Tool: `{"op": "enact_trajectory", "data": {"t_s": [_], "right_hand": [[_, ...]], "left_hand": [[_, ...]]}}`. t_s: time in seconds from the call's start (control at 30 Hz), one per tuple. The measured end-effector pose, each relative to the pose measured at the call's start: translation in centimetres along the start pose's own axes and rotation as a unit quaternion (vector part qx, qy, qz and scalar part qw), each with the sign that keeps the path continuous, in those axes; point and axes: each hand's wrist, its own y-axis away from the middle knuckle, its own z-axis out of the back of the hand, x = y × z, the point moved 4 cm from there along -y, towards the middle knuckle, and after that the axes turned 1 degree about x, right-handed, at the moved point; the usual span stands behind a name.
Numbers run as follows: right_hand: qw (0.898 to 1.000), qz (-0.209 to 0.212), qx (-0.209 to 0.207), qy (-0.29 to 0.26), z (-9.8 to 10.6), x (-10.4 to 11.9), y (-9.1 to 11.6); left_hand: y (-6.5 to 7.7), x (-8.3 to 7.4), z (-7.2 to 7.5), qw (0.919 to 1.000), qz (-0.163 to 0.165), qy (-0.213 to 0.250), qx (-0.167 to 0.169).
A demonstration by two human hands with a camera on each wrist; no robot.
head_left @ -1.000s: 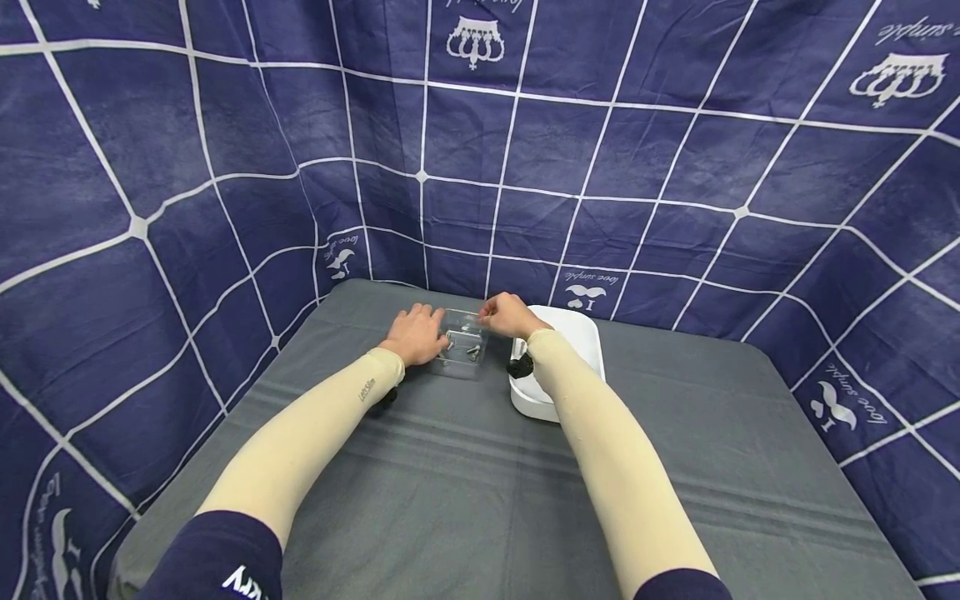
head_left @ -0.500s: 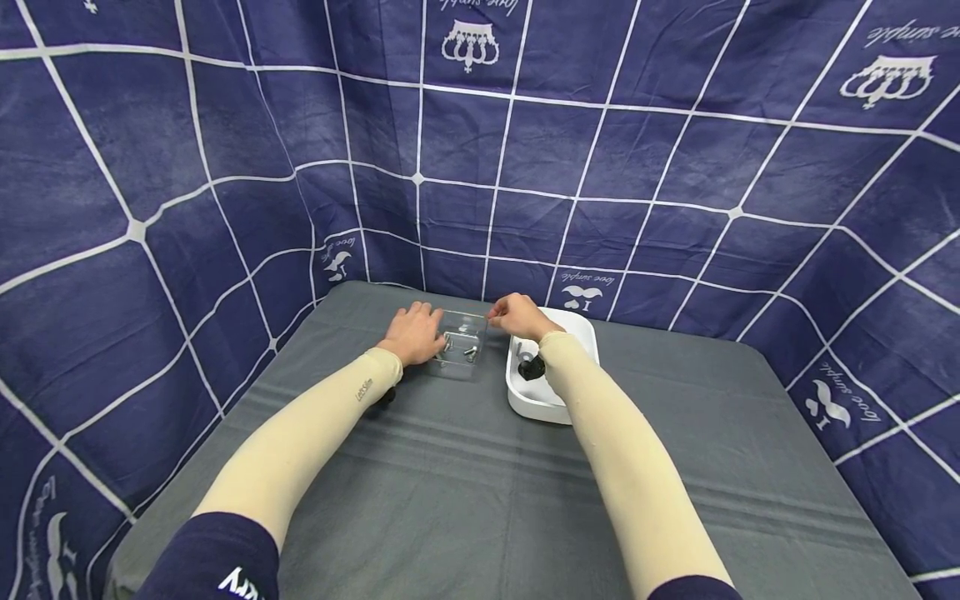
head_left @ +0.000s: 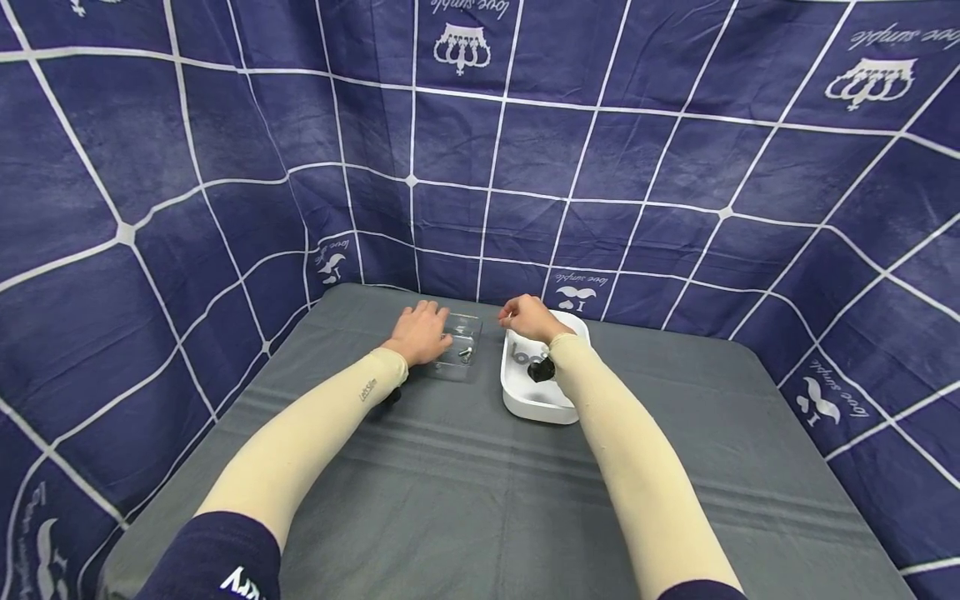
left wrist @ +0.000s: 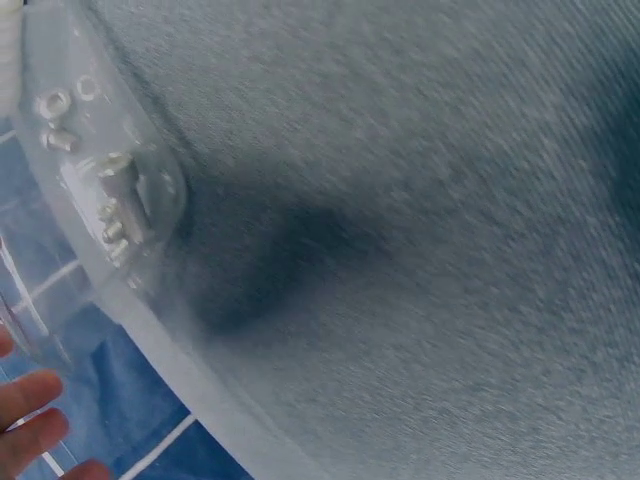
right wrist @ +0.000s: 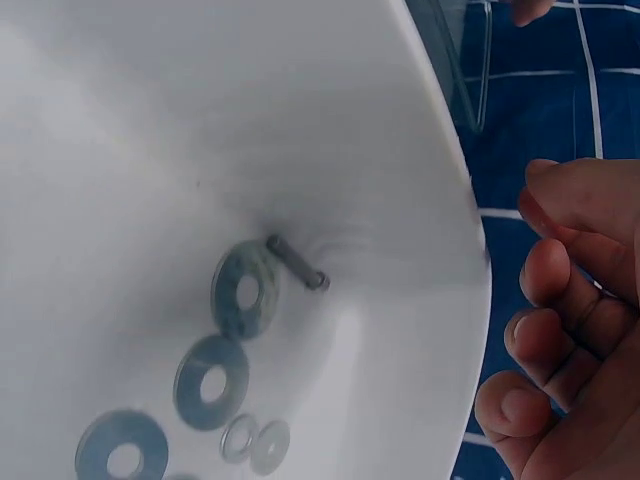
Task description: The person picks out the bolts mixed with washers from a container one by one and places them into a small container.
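Observation:
My left hand [head_left: 420, 335] rests with spread fingers on the left side of a clear plastic box [head_left: 453, 372]. Inside, the left wrist view shows a silver bolt [left wrist: 124, 190] and several small nuts [left wrist: 55, 103]. My right hand [head_left: 529, 317] is over the far left edge of a white tray [head_left: 536, 410]. Its fingers [right wrist: 545, 335] are loosely bent, with thumb and index close together; nothing shows between them. On the tray floor lie several flat washers [right wrist: 190, 385], large and small, and a short thin bolt [right wrist: 298, 264] touching one large washer.
Grey cloth covers the table [head_left: 435, 492]. A blue curtain [head_left: 600, 150] with white lines stands behind and at both sides, close behind the box and tray. The clear box is left of the tray, with a narrow strip of table between them.
My right hand has moved right, from the clear box's far right edge to the white tray's far left edge. The left hand stays on the box. The head view has shifted slightly.

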Motion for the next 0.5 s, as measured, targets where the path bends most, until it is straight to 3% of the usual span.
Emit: {"op": "enact_trajectory", "data": {"t_s": [0.23, 0.5], "right_hand": [[1.0, -0.001, -0.007, -0.001, 0.6, -0.8, 0.9], [1.0, -0.016, -0.011, -0.006, 1.3, -2.2, 1.7]], "left_hand": [[-0.6, -1.1, 0.0, 0.9999, -0.002, 0.008, 0.014], [-0.9, -2.4, 0.3, 0.9998, -0.012, 0.013, 0.007]]}}
